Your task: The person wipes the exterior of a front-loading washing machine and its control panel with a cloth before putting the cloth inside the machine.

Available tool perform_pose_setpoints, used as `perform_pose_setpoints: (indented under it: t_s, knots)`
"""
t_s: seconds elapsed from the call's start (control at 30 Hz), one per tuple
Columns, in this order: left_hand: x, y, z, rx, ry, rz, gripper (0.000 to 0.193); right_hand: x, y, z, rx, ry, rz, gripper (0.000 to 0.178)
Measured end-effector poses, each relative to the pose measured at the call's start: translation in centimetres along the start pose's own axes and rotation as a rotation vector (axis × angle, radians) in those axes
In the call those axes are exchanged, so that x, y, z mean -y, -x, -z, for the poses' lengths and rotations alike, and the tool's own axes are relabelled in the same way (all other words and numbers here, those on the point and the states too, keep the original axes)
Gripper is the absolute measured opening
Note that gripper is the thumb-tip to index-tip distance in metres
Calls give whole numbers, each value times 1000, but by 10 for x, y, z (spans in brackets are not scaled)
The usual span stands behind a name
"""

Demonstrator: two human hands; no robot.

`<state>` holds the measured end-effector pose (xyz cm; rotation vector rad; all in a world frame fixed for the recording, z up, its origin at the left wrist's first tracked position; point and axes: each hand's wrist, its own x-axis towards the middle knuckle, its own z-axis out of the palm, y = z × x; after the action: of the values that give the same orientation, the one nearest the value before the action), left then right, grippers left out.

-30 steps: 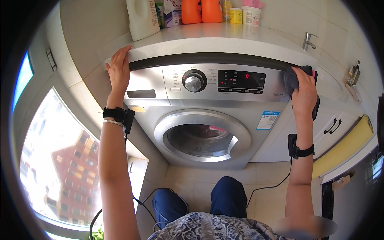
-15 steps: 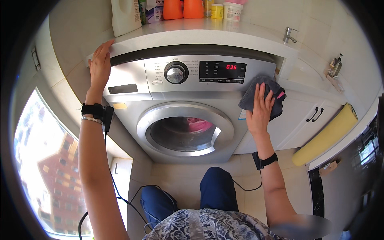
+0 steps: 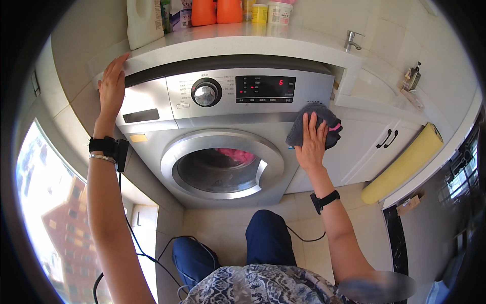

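Observation:
In front of me stands a silver-grey washing machine with a round dial, a lit red display and a closed round glass door. Pink laundry shows through the glass. My right hand presses a dark grey cloth with a pink strip against the upper right of the machine's front, just below the control panel. The fingers lie over the cloth, and the bunched part hangs past the machine's right edge. At the left end of the white countertop, my left hand rests with fingers extended, holding nothing.
A large white jug, orange bottles and small tubs stand on the counter. To the right are a tap, a white cabinet and a yellow roll. Dark cables trail near my legs.
The cloth under my right hand has slid slightly down the machine's front. The display reading has changed, and the pink laundry has shifted in the drum. My left hand stays at the counter edge.

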<state>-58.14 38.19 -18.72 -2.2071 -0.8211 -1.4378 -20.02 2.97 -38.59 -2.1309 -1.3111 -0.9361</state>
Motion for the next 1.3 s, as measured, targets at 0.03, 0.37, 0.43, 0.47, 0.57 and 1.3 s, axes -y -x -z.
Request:
perform_pose_setpoints:
  t_s: [0.03, 0.37, 0.43, 0.47, 0.57, 1.3]
  knots:
    - [1, 0, 2, 3, -15, -21, 46, 11, -13, 12, -84, -18, 21, 81]
    - [6, -1, 3, -16, 16, -19, 49, 29, -51, 33, -201, 4, 15, 84]
    - [0, 1, -6, -3, 91, -12, 50, 8, -14, 6, -113, -2, -6, 83]
    - [-2, -1, -1, -8, 83, -12, 50, 4, -8, -1, -26, -41, -31, 82]
    - [0, -1, 7, 11, 22, -24, 54, 14, -38, 32, -134, 12, 60, 81]
    - [-1, 4, -7, -104, 113, -59, 49, 123, 5, 21, 406, -513, 125, 96]
